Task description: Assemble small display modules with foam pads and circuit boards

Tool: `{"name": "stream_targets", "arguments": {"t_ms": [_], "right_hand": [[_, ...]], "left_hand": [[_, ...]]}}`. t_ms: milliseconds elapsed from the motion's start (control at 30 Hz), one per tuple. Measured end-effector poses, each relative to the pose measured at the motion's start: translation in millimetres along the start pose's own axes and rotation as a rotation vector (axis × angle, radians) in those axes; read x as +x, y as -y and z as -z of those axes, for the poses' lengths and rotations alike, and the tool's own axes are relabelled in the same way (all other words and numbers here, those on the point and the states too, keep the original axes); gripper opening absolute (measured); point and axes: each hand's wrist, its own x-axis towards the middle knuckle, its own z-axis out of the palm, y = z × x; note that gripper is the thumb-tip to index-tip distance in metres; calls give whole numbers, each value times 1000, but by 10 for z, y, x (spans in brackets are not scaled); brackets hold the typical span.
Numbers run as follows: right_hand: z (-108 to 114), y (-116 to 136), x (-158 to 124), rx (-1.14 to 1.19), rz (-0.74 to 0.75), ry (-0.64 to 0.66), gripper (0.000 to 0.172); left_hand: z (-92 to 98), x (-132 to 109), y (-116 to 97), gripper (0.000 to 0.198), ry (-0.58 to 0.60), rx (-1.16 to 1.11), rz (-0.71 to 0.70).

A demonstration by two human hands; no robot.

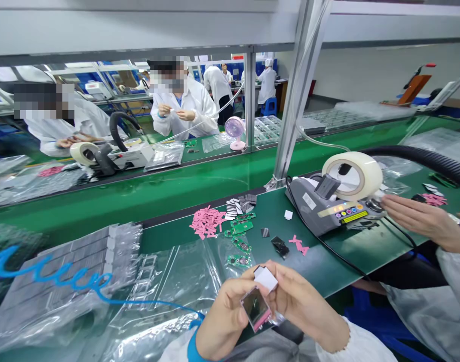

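Observation:
Close in front of me, my left hand [230, 306] grips a small square display module [255, 305] with a dark glossy face and a pink strip along its lower edge. A blue wrist strap with a coiled cord circles that wrist. My right hand [297, 299] pinches a small white square piece [265, 279] just above the module; whether the two touch I cannot tell. Beyond my hands lie several green circuit boards [240, 245], a pile of pink strips [207, 221], grey-and-white striped pieces [247, 202] and a crumpled black film piece [280, 246].
Clear plastic bags [184, 271] and a stack of grey trays [75, 281] cover the left bench. A tape dispenser [328, 203] with a big roll stands right, beside a co-worker's hand [422, 221]. A metal post [295, 95] rises behind; a small fan [235, 130] stands across.

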Motion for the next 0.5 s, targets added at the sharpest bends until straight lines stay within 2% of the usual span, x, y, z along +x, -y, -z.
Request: {"name": "stream_targets", "arguments": {"t_ms": [167,300,433,500], "right_hand": [[8,-60,30,160,-15,29,38],[8,-23,-11,140,43,-6,35],[16,58,-104,13,207,-125,21],[-2,104,-157,-169,371,-176,14]], "left_hand": [[-83,11,-33,35,-13,-16,-2],[-103,3,-70,35,-25,1,29],[-68,-21,-107,37,-93,105,11],[-60,-30,-101,36,-147,149,-52]]}}
